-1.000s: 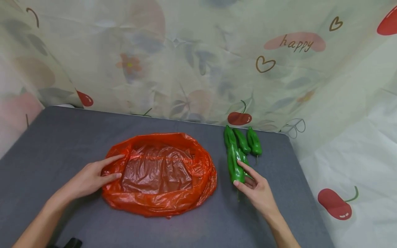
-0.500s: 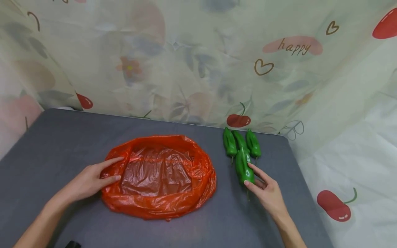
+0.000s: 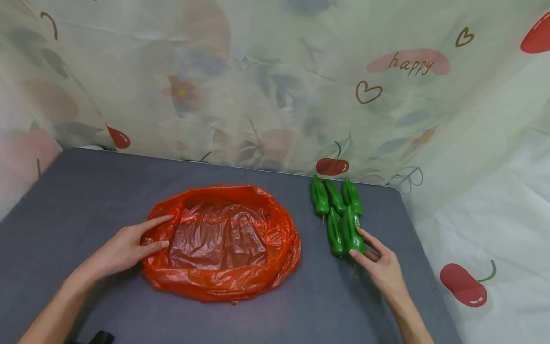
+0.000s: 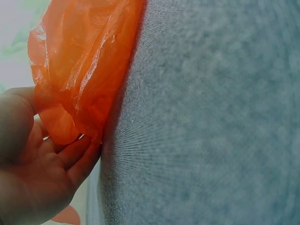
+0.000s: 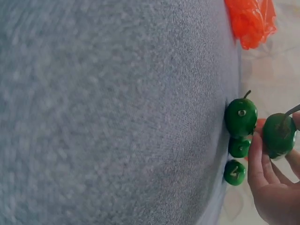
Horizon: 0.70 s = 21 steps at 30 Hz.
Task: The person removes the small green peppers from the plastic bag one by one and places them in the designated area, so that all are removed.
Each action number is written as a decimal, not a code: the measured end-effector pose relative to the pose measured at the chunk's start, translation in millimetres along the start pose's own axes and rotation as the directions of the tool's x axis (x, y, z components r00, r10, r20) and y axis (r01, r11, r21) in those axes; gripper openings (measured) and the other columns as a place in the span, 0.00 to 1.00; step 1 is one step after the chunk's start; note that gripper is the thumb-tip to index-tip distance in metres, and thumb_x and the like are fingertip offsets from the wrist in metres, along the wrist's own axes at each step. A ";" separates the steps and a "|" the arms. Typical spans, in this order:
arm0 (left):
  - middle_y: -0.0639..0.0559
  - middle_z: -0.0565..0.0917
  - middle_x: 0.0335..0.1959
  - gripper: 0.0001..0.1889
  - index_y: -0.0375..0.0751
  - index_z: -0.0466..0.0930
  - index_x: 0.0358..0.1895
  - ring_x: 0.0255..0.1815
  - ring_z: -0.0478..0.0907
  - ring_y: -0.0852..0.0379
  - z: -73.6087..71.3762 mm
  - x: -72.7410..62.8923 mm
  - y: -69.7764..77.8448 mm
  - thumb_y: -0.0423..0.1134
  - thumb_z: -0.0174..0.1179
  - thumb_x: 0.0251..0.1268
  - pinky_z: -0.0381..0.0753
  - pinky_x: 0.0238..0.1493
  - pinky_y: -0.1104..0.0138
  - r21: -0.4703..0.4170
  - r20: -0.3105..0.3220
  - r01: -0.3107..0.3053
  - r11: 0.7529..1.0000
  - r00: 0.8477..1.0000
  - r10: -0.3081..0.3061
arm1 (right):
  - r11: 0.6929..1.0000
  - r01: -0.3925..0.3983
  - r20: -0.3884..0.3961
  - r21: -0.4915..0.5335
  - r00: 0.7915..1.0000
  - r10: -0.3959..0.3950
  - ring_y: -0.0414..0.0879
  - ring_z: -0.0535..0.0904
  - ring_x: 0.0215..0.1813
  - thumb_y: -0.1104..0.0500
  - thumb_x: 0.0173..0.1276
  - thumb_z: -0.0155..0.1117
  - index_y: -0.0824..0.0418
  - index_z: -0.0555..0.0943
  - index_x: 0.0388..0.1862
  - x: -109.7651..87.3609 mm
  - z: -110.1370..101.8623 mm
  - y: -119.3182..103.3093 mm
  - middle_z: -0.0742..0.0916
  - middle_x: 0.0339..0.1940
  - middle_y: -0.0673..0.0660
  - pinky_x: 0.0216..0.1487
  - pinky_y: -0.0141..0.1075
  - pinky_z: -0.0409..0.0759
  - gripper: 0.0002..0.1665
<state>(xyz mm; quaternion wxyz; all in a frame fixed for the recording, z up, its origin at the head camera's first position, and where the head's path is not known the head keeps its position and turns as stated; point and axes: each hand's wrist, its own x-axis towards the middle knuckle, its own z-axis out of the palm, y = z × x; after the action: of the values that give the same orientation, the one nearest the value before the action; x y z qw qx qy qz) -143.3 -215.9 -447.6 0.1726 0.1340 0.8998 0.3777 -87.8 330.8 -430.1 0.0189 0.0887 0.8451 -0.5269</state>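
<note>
My left hand (image 3: 120,251) pinches the left edge of an orange-red plastic bag (image 3: 215,286), thumb on one side and fingers on the other in the left wrist view. The bag's mouth is spread wide, its rim rolled outward. To its right, my right hand (image 3: 382,267) holds a green pepper (image 3: 353,234) near its stem end between thumb and fingers. In the right wrist view this held pepper (image 5: 279,133) hangs farther off the cloth than the others. Another green pepper (image 3: 335,234) lies just left of it, and three more peppers (image 3: 319,197) line up behind.
Dark grey cloth (image 3: 266,320) covers the table. A printed curtain (image 3: 240,95) hangs along the back edge and continues down the right side. Some small black object (image 3: 101,337) shows at the bottom edge, near the left forearm.
My right hand has moved right with the green pepper, from over the left of the front row to the right of the other front pepper, uncovering it. The left hand stays on the bag.
</note>
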 end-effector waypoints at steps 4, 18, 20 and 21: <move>0.43 0.80 0.46 0.38 0.38 0.61 0.75 0.33 0.77 0.56 -0.3 0.2 0.4 0.53 0.61 0.69 0.78 0.38 0.62 0.003 -0.001 -0.002 1.000 1.000 0.002 | 1.000 -0.007 -0.004 -0.018 1.000 0.007 0.30 0.79 0.54 0.56 0.67 0.71 0.50 0.69 0.75 1.7 -2.1 2.5 0.71 0.73 0.60 0.48 0.25 0.78 0.38; 0.36 0.79 0.56 0.37 0.39 0.63 0.75 0.42 0.78 0.53 -0.8 0.7 -1.0 0.54 0.61 0.69 0.80 0.46 0.55 0.026 -0.010 -0.011 1.000 1.000 0.011 | 0.990 -0.029 0.001 -0.140 1.000 0.030 0.56 0.76 0.64 0.52 0.67 0.70 0.51 0.68 0.75 8.3 -11.8 13.5 0.71 0.73 0.63 0.47 0.21 0.74 0.39; 0.36 0.79 0.56 0.37 0.40 0.63 0.75 0.43 0.78 0.52 -0.6 -0.2 -1.2 0.54 0.61 0.69 0.80 0.48 0.52 0.033 -0.021 -0.016 0.999 1.000 0.017 | 0.986 -0.034 0.003 -0.161 0.999 0.035 0.56 0.77 0.64 0.51 0.67 0.71 0.52 0.68 0.75 9.1 -12.4 15.4 0.72 0.72 0.63 0.47 0.22 0.74 0.39; 0.36 0.79 0.56 0.37 0.40 0.63 0.75 0.44 0.77 0.52 -0.4 -0.6 -1.2 0.54 0.61 0.69 0.79 0.48 0.52 0.036 -0.024 -0.018 0.999 1.000 0.019 | 0.984 -0.038 0.005 -0.174 0.999 0.040 0.56 0.77 0.64 0.50 0.67 0.71 0.51 0.68 0.75 9.5 -12.7 16.2 0.72 0.72 0.62 0.47 0.22 0.74 0.40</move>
<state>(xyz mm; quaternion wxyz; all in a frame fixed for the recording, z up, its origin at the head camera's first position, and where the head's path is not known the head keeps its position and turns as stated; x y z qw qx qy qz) -143.1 -217.2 -448.1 0.1554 0.1408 0.9071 0.3650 -93.6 350.3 -440.1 0.0404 0.1010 0.8858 -0.4512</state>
